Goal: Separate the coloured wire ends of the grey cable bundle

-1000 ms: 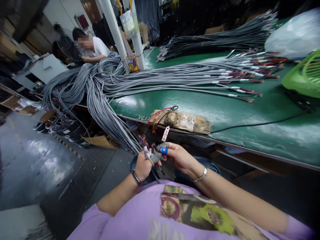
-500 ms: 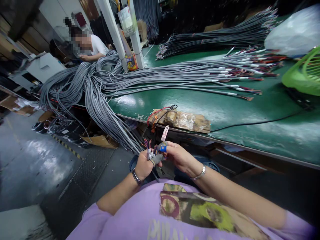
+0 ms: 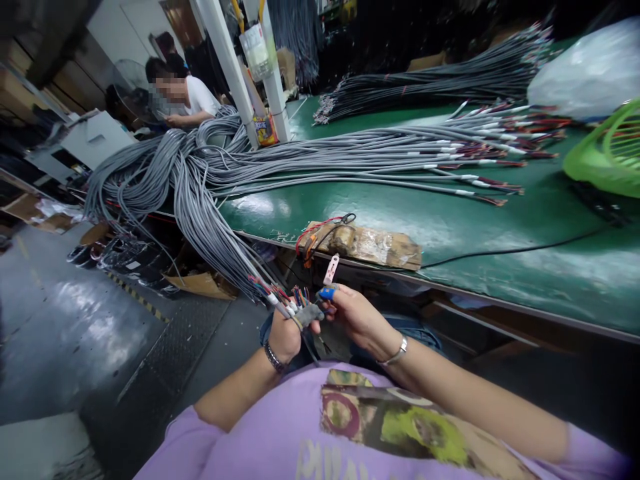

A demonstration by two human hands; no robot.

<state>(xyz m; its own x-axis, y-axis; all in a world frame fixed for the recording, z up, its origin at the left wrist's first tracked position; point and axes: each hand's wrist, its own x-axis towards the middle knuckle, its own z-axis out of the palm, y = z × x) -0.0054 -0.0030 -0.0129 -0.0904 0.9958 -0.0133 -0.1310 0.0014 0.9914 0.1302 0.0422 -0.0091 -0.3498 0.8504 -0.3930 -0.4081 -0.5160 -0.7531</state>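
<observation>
Low in front of my body, my left hand (image 3: 287,337) is closed around the ends of several grey cables. Stripped coloured wires (image 3: 300,295) and white wrapped sections stick out above its fingers, and a grey covering sits on its thumb. Close on the right, my right hand (image 3: 357,317) has thumb and fingers pinched together, with blue tape (image 3: 327,293) round a fingertip. What lies in that pinch is too small and partly hidden to make out. A bundle of grey cables (image 3: 215,227) hangs over the table edge towards my left hand.
On the green table (image 3: 390,207) lie more grey cables (image 3: 350,157), a black cable bundle (image 3: 425,87) and a wooden board (image 3: 380,245) with leads. A green basket (image 3: 605,147) and white plastic bag (image 3: 590,67) stand right. A co-worker (image 3: 197,97) sits behind a post.
My right fingers have drawn slightly away from the wires in my left hand. More coloured wire ends with white wraps now show left of that hand. The view has shifted a little.
</observation>
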